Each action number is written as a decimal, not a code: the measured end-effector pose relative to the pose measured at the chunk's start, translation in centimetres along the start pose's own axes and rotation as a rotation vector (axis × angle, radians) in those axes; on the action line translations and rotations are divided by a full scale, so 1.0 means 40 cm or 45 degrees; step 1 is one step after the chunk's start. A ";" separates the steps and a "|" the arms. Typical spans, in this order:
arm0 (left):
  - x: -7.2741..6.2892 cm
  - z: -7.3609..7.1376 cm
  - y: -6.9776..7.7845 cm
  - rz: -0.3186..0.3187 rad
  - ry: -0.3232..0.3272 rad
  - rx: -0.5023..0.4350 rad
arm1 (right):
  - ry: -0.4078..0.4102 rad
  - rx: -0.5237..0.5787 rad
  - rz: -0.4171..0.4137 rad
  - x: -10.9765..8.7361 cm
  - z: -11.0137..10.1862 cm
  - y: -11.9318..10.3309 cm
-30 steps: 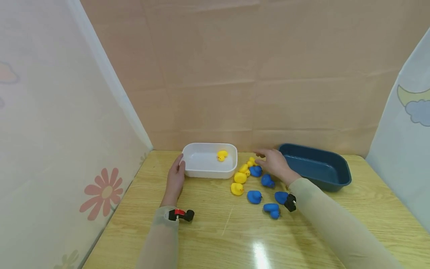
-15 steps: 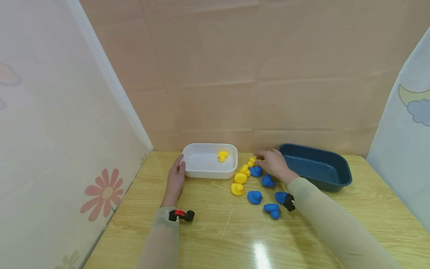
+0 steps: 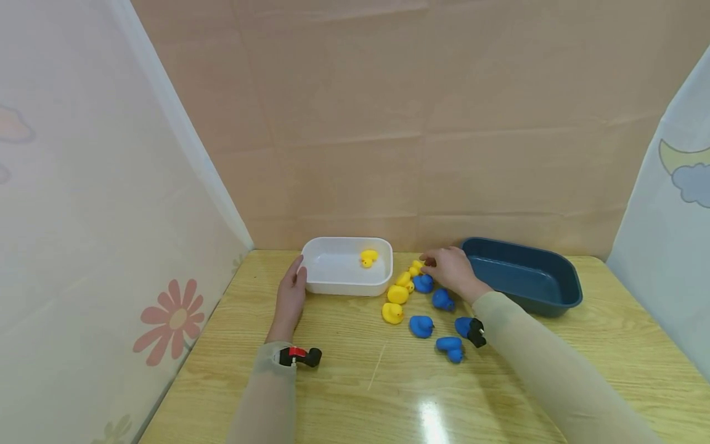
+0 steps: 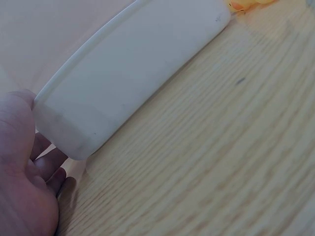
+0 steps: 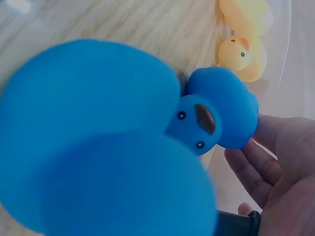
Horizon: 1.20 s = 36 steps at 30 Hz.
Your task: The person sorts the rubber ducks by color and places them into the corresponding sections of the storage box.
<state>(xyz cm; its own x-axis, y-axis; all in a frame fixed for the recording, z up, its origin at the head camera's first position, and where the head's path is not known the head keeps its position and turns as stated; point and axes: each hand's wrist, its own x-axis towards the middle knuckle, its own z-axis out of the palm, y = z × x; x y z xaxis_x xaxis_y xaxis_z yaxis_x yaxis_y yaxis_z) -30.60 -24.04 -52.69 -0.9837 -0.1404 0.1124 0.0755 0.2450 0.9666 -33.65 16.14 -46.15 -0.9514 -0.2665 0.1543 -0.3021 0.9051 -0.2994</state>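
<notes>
My left hand (image 3: pixel 289 293) holds the left end of a white plastic tub (image 3: pixel 346 287), its thumb near the front corner and fingers along the outer end wall. One yellow rubber duck (image 3: pixel 368 256) lies inside the tub. At the far end of a loose group of ducks, my right hand (image 3: pixel 452 270) has its thumb and fingers bent at a small yellow rubber duck (image 3: pixel 416 266). In the right wrist view a blue rubber duck (image 5: pixel 229 105) hides the fingertips, so a grip cannot be confirmed. A nearer blue duck (image 5: pixel 88 93) fills much of that view.
More yellow ducks (image 3: pixel 397 294) line the tub's right side. Several blue ducks (image 3: pixel 421 326) lie between them and the right forearm. A dark blue tub (image 3: pixel 563 290) stands at the right. Brown paper (image 3: pixel 355 154) covers the back, just behind both tubs.
The right hand's fingers have lowered and drawn in slightly toward the far yellow duck. The left hand and both tubs have stayed in place.
</notes>
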 end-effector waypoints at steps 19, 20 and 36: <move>0.001 0.002 0.003 0.015 0.003 -0.006 | 0.038 0.024 0.022 -0.009 -0.002 0.000; 0.002 0.002 0.002 0.014 0.003 -0.009 | 0.048 0.035 0.023 -0.009 -0.003 0.000; 0.004 0.001 0.004 -0.002 -0.003 -0.007 | 0.182 0.197 0.075 -0.025 -0.036 -0.031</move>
<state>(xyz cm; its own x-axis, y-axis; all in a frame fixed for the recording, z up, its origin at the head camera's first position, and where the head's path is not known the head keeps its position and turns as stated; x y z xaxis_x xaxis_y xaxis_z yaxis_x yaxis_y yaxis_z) -30.73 -23.97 -52.51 -0.9842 -0.1388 0.1101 0.0745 0.2391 0.9681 -32.23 15.76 -44.56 -0.9528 -0.1551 0.2609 -0.2624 0.8531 -0.4510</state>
